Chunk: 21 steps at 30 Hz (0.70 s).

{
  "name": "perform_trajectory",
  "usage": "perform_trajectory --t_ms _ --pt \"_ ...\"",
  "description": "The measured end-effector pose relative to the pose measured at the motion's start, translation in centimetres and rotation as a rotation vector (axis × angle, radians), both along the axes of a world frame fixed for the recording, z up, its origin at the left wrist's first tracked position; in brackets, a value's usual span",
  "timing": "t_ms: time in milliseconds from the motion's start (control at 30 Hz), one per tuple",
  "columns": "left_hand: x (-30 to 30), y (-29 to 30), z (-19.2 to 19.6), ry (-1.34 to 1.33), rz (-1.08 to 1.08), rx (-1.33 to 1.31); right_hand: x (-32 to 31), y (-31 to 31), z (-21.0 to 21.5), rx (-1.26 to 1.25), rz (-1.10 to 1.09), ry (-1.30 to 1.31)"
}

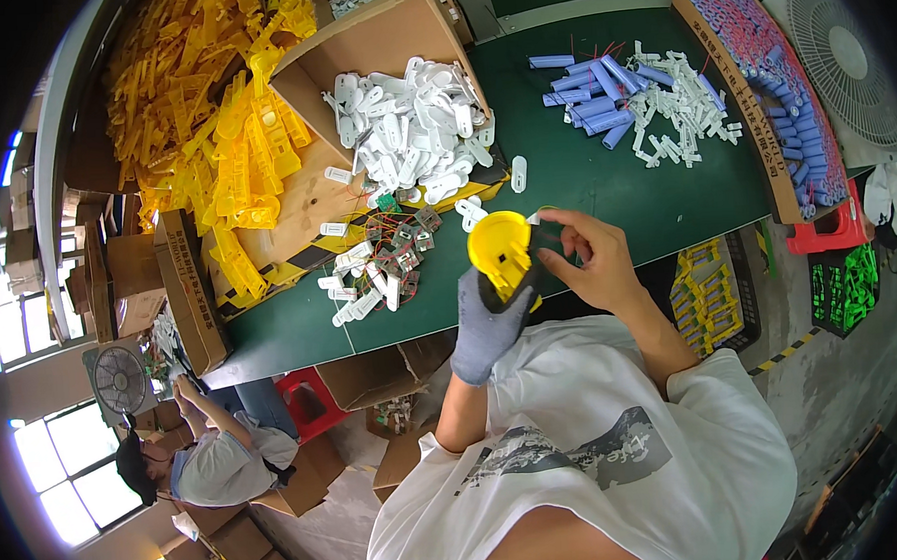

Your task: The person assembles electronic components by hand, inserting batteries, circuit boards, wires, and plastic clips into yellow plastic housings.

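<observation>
My left hand (pixel 491 328), in a grey glove, is closed round a yellow plastic housing (pixel 497 246) with a round end, tilted above the table's front edge. My bare right hand (pixel 596 257) is at the housing's right side, fingers curled, thumb and index finger toward it. A small whitish bit shows at the index fingertip; what the fingers grip is too small to make out. Just left of the housing lie small modules with wires (pixel 405 244) and white rectangular pieces (pixel 364 299). Behind it, white oval plastic covers (pixel 412 121) spill from a cardboard box (pixel 378 33).
Yellow plastic parts (pixel 248 159) are heaped at the left. On the green table (pixel 519 67) lie blue cylindrical cells (pixel 600 88) and white connectors (pixel 671 105). A carton of cells (pixel 762 116) and a fan (pixel 844 53) stand right. Another person (pixel 226 450) sits lower left.
</observation>
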<state>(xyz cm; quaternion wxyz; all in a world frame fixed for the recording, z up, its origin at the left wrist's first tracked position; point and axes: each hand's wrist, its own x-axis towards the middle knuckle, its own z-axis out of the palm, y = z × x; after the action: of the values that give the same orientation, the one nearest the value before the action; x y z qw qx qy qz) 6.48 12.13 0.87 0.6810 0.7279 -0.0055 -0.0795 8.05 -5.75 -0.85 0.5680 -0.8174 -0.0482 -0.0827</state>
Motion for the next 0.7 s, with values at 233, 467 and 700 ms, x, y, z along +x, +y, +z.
perform_trajectory --t_ms 233,467,700 --pt "3.0 1.4 -2.2 0.025 0.238 -0.447 0.2 -0.2 -1.4 -0.394 0.030 0.091" --pt "4.7 1.8 -1.8 -0.061 0.400 -0.500 2.0 1.3 -0.9 -0.595 0.034 -0.026" --pt "5.0 2.7 -1.7 -0.073 0.474 -0.486 3.6 2.1 -2.8 -0.728 0.050 -0.162"
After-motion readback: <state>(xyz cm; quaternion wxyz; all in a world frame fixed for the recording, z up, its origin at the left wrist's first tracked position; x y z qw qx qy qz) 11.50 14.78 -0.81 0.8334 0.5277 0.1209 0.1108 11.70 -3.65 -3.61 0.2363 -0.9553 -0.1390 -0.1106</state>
